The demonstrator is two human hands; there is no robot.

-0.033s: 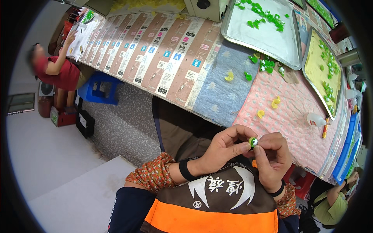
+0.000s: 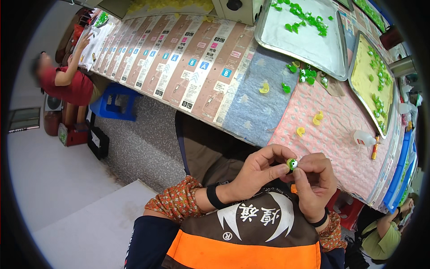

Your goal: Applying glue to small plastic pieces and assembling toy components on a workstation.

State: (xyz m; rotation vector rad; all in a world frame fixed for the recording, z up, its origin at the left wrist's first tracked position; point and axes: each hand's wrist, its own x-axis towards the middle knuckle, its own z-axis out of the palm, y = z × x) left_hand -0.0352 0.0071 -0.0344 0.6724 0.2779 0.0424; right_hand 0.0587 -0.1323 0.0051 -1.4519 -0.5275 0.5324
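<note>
Over my lap, just off the table's near edge, I hold a small green-and-white plastic piece with a black dot like an eye (image 2: 292,164). My left hand (image 2: 265,168) pinches it from the left between thumb and forefinger. From the other side the closed fingertips of my right hand (image 2: 316,179) grip it too. Some of the piece is hidden by my fingers. On the pink cloth (image 2: 333,152) beyond lie two small yellow plastic pieces (image 2: 317,118). Another yellow piece (image 2: 264,88) rests on the blue cloth (image 2: 251,105), near a cluster of green pieces with white eyes (image 2: 308,76).
A metal tray (image 2: 286,49) holding green pieces stands at the back; a yellow-lined tray (image 2: 363,85) is right of it. A clear bottle (image 2: 363,138) and an orange-yellow tube (image 2: 375,149) lie at right. Co-workers sit at far left (image 2: 67,83) and lower right (image 2: 380,237).
The arm of the person at far left has shifted slightly. Both my hands stay in place on the small green-and-white piece.
</note>
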